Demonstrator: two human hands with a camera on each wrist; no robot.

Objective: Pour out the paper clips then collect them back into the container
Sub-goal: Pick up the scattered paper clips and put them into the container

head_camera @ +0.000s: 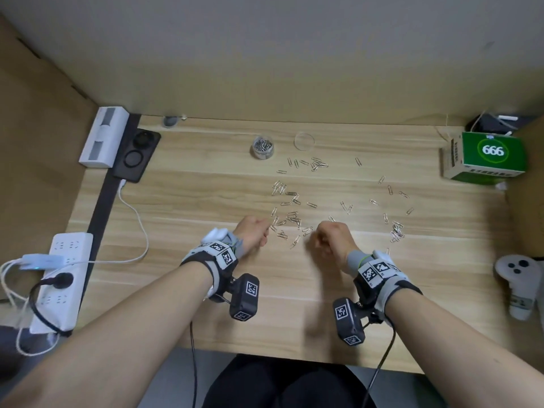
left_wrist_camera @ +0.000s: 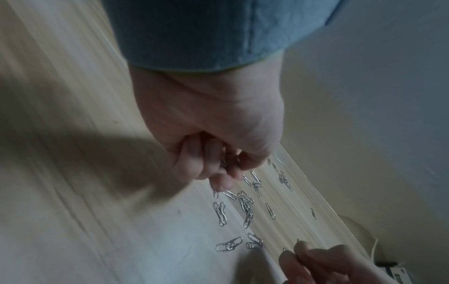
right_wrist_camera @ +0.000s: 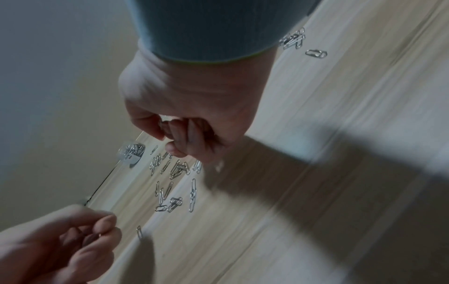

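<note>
Wooden desk (head_camera: 206, 304), light grain, enclosed by cardboard walls on both sides. Paper clips (head_camera: 291, 216), silver wire, many, scattered loose over the middle and right of the desk, with denser clusters at centre and at the right near the edge; further clips are seen in the left wrist view (left_wrist_camera: 245, 209) and the right wrist view (right_wrist_camera: 175, 169). Container (head_camera: 263, 146), small clear round tub, stood upright near the back of the desk, partly filled with clips; its clear round lid (head_camera: 304, 141) is laid flat just beside it, to the right. Left hand (head_camera: 252, 235), fingers curled into a fist, several clips held inside the curl as shown in the left wrist view (left_wrist_camera: 213, 149), positioned at the near edge of the central cluster. Right hand (head_camera: 332, 238), fingers likewise curled, a clip pinched between thumb and fingers in the right wrist view (right_wrist_camera: 184, 134). Green and white carton (head_camera: 485, 157), marked 666, placed at back right. White power strip (head_camera: 63, 278) with plugs and cables, at left edge. Black pad (head_camera: 137, 156) and white device (head_camera: 103, 136), at back left. White game controller (head_camera: 516, 278), at right edge
</note>
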